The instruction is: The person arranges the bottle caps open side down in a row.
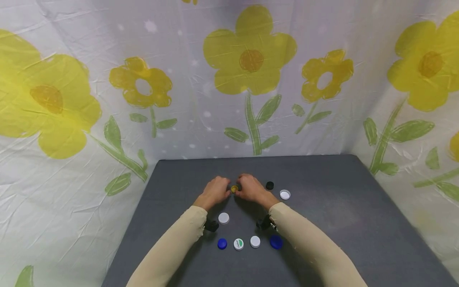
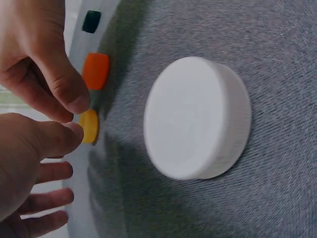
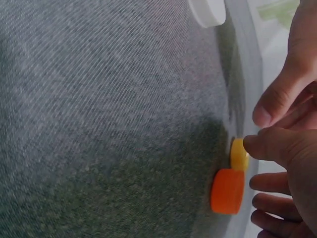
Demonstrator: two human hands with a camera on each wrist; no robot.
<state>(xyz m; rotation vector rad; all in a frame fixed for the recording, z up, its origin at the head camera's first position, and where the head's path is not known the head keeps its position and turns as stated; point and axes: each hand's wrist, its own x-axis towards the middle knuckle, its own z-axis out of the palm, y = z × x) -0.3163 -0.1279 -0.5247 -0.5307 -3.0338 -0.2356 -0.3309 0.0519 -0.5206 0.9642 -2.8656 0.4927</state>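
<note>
Both hands reach to the far middle of the table, around a small yellow bottle cap (image 1: 234, 189). My left hand (image 1: 216, 189) is just left of it, my right hand (image 1: 252, 188) just right, thumbs towards each other. Relaxed, spread fingers show on the left hand in the left wrist view and on the right hand in the right wrist view. The thumb tips overlap the yellow cap (image 2: 89, 126) in view; whether they touch it I cannot tell. Beside it stands an orange cap (image 3: 228, 191), which the right hand hides in the head view. Nothing is visibly gripped.
A black cap (image 1: 269, 185) and an upturned white cap (image 1: 285, 194) lie right of the hands. Nearer is a white cap (image 1: 224, 218). A front row has a blue cap (image 1: 222, 243), a white-green cap (image 1: 238, 244), a white cap (image 1: 255, 242) and a larger blue cap (image 1: 276, 242).
</note>
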